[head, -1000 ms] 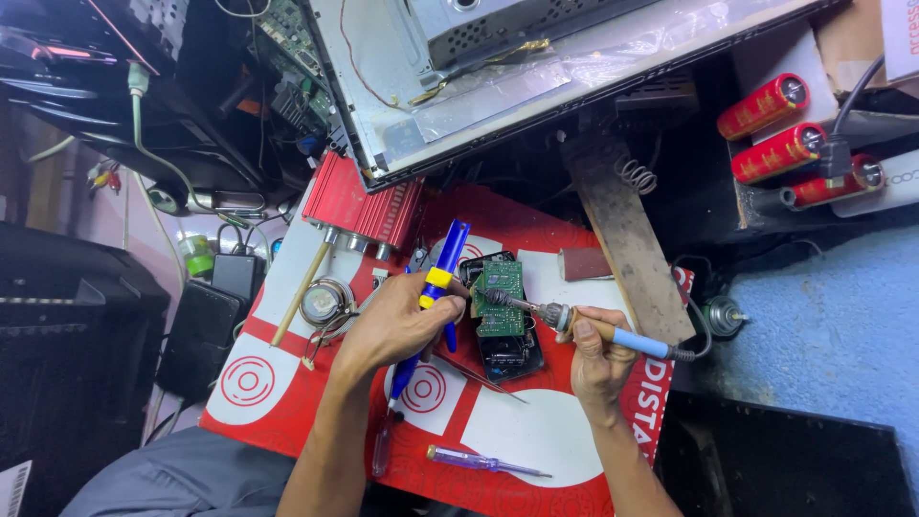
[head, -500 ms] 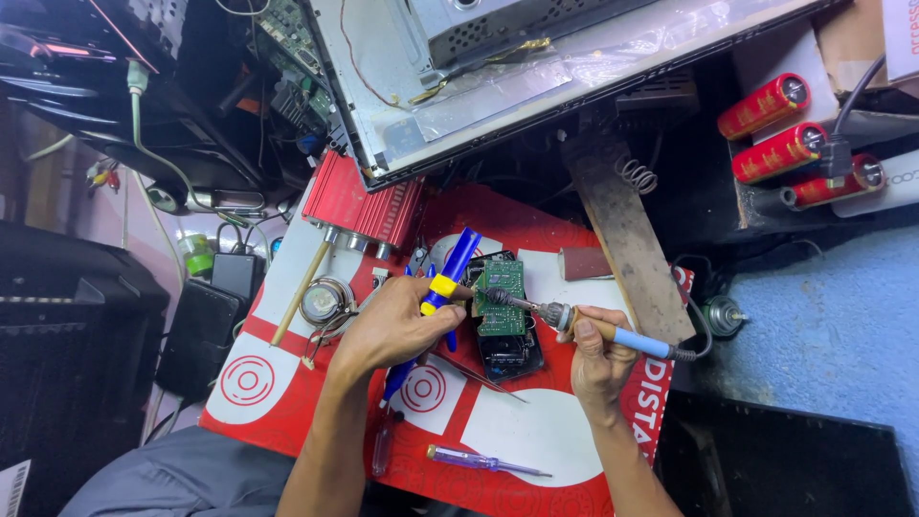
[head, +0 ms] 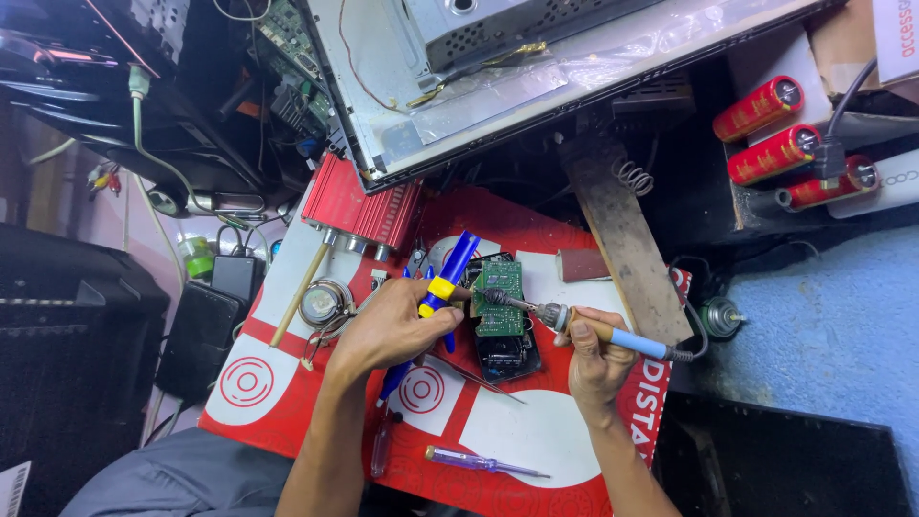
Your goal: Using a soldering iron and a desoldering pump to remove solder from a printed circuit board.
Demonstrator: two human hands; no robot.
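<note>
A small green circuit board [head: 500, 299] lies on a black part in the middle of a red and white mat [head: 536, 431]. My left hand [head: 388, 325] grips a blue and yellow desoldering pump [head: 442, 287], its tip next to the board's left edge. My right hand [head: 595, 354] holds a soldering iron [head: 574, 325] with a blue handle, and the iron's tip touches the board from the right.
A red finned heatsink unit [head: 364, 213] sits behind the mat, under an open metal chassis [head: 498, 77]. A purple screwdriver [head: 479, 462] and thin tweezers [head: 474, 375] lie on the mat. A wooden plank [head: 622, 239] stands to the right, red capacitors [head: 775, 129] beyond it.
The blue pump has shifted slightly in my left hand, its tip closer to the board. My right hand and the iron stay at the board.
</note>
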